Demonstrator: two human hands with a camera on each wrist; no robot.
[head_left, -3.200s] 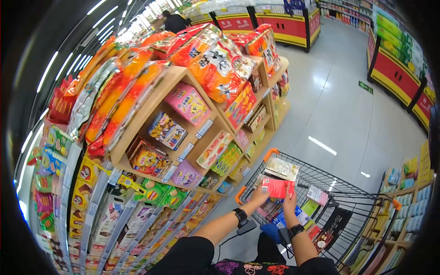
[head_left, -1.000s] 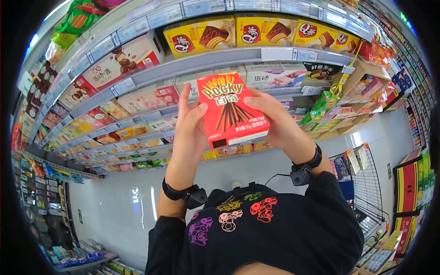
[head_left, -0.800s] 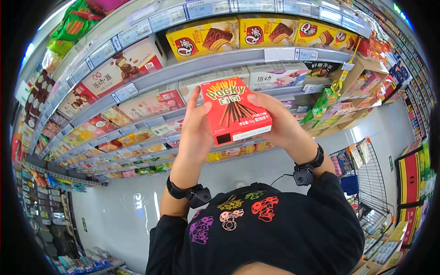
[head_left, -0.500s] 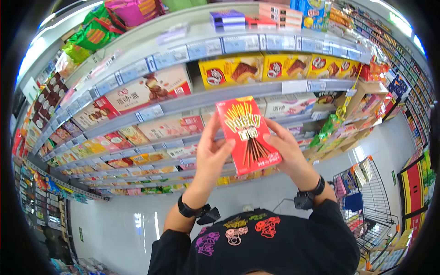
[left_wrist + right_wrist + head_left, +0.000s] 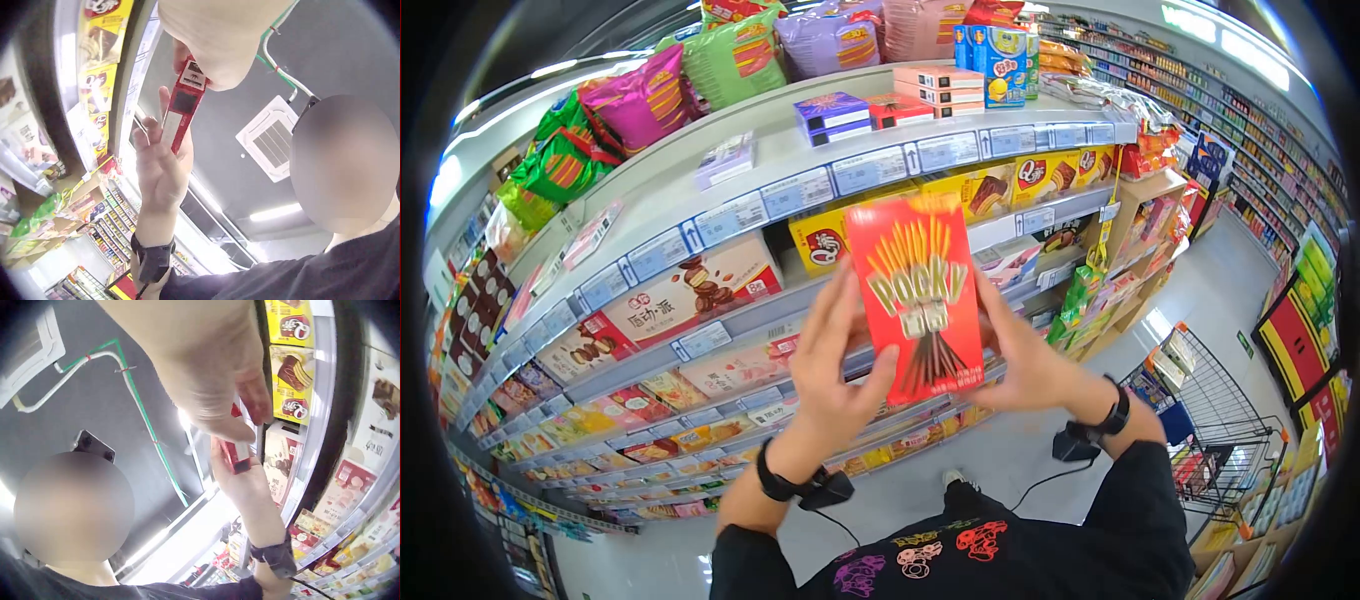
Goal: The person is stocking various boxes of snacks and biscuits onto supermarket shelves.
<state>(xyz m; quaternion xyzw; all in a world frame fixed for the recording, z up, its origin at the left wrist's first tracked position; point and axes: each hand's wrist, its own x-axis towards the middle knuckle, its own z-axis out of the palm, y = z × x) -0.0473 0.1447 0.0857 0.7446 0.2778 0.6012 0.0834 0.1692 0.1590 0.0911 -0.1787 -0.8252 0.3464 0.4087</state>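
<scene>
A red Pocky box (image 5: 920, 300) is held up in front of the shelves, its printed front facing the head camera. My left hand (image 5: 830, 350) grips its left side, thumb along the front edge and fingers reaching behind. At the opposite edge, my right hand (image 5: 1025, 360) holds the box with its fingers partly hidden behind it. In the left wrist view the narrow end of the Pocky box (image 5: 185, 103) shows between both hands. The right wrist view has only a small red part of the box (image 5: 237, 456) below my right hand (image 5: 212, 381).
Behind the box run curved shelves with price labels (image 5: 800, 195), yellow cake boxes (image 5: 1040, 178) and white pie boxes (image 5: 685, 300). Bags of snacks (image 5: 740, 60) and purple boxes (image 5: 832, 115) stand on top. A loaded wire shopping cart (image 5: 1225, 430) is at the lower right.
Earlier both hands held a red box over the cart; then the view turned to the shelves. Over the last second the Pocky box has tilted more upright, and the shelf top has come into view.
</scene>
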